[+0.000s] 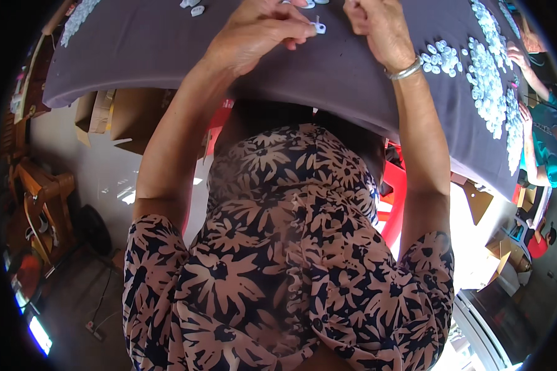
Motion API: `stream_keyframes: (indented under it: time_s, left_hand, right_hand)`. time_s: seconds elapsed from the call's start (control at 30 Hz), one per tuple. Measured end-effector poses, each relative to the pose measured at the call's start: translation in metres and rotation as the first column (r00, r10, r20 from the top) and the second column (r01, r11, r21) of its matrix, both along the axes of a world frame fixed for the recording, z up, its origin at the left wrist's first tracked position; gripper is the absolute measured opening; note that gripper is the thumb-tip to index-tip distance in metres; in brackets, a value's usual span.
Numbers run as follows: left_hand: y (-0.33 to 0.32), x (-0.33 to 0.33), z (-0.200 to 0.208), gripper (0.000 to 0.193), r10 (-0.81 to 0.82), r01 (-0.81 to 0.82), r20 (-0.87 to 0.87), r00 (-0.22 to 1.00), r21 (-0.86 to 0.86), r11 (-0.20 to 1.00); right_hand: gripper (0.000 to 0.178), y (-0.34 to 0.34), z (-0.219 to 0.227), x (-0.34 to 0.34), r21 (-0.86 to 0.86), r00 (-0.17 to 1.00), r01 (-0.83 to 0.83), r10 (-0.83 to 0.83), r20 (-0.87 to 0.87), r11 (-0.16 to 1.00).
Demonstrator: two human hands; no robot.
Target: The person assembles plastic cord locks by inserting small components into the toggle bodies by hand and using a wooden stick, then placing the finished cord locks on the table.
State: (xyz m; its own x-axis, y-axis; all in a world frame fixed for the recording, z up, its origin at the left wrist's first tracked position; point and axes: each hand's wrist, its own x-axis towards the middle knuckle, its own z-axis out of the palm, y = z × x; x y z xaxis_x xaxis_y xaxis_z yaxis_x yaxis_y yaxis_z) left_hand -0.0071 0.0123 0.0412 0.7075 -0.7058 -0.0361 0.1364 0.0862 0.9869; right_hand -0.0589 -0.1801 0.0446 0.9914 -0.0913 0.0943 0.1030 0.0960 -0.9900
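Note:
Over the cloth-covered table, my left hand (260, 32) pinches a small white plastic piece (320, 28) between thumb and fingertips. The piece has a dark spot or hole and a thin part sticking up. My right hand (380, 29), with a silvery bracelet at the wrist, is closed a little to the right of it. Whatever its fingers hold, if anything, is hidden. Some white oval pieces (309, 3) lie just beyond my left hand, partly cut off by the upper edge.
A small cluster of white ovals (442, 59) and a long heap of them (489, 93) lie on the purple-grey tablecloth (136, 52) at right. A co-worker's hand (517, 55) reaches to that heap. Another pile (77, 21) is far left. Cardboard boxes (136, 114) stand beneath the table.

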Motion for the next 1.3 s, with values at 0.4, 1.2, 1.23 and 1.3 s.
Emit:
stream_keyframes:
  time_s: [0.4,1.2,1.23,1.3]
  left_hand:
    - [0.000,-0.004,0.005,0.030,-0.025,-0.012,0.277,0.960,0.133,0.991]
    - [0.002,-0.001,0.008,0.034,-0.098,0.082,0.212,0.972,0.084,0.993]
    - [0.003,0.000,0.007,0.034,-0.101,0.087,0.227,0.969,0.074,0.993]
    - [0.003,0.001,0.005,0.033,-0.104,0.091,0.241,0.965,0.065,0.994]
  right_hand:
    - [0.024,-0.004,-0.026,0.007,-0.601,0.998,0.028,0.015,0.066,0.799]
    - [0.010,0.001,-0.002,-0.009,-0.099,0.931,-0.362,0.354,-0.088,0.927]
    - [0.012,0.002,-0.006,-0.008,-0.093,0.937,-0.347,0.340,-0.079,0.933]
    - [0.014,0.002,-0.010,-0.007,-0.086,0.942,-0.332,0.327,-0.070,0.939]
